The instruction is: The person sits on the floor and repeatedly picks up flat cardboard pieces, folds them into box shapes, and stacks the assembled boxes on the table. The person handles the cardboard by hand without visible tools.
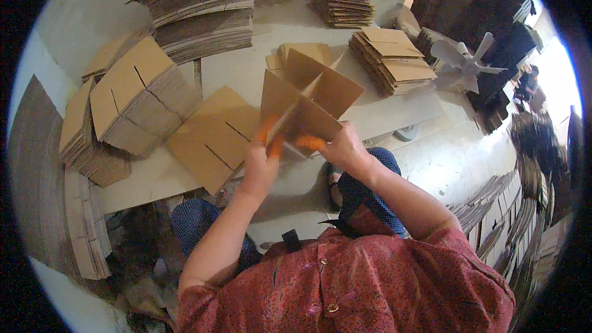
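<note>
Both my hands are closed on a brown cardboard divider (333, 91), whose panels cross each other at slots; I hold it up over the table edge. My left hand (260, 159) grips its lower left side. On the lower right corner, my right hand (346, 148) has its thumb and fingers wrapped round the panel. Orange covers show on some fingertips of both hands. Left of my left hand lies a flat cardboard sheet (213, 122) with two dark slots. Behind the divider, partly hidden by it, are more cardboard pieces (305, 49).
A pale table (228, 65) carries slotted cardboard stacks (139, 95) at left, tall stacks (206, 15) at the back, and smaller piles (394, 55) at back right. A white-bladed fan (465, 61) stands at right. Cardboard bundles (493, 209) line the right floor. Another person (527, 83) is far right.
</note>
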Available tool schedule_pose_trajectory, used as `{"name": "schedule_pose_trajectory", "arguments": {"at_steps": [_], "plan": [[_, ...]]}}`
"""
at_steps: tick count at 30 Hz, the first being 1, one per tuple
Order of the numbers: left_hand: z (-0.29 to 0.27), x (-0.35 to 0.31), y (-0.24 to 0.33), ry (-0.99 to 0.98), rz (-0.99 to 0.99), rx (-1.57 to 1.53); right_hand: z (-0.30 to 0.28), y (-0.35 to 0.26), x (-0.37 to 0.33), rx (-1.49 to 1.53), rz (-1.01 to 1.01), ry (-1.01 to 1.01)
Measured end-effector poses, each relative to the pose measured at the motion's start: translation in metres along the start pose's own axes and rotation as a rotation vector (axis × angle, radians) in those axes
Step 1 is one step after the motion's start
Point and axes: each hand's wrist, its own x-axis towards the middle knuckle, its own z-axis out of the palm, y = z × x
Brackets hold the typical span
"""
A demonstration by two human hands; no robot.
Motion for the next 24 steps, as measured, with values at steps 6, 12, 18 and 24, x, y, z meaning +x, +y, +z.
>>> {"name": "schedule_pose_trajectory", "arguments": {"at_steps": [6,12,18,24], "plan": [[0.026,-0.005,0.015,-0.062,-0.193,-0.406,-0.035,-0.034,-0.007,-0.181,-0.119,0.147],[0.035,0.006,0.020,-0.148,-0.020,-0.204,-0.046,-0.028,-0.003,-0.439,-0.209,0.157],[0.040,0.006,0.023,-0.103,0.032,-0.195,-0.082,-0.020,0.005,-0.454,-0.302,0.414],[0.060,0.002,0.021,-0.206,0.186,-0.359,-0.072,-0.008,0.017,0.358,0.285,-0.049]]}}
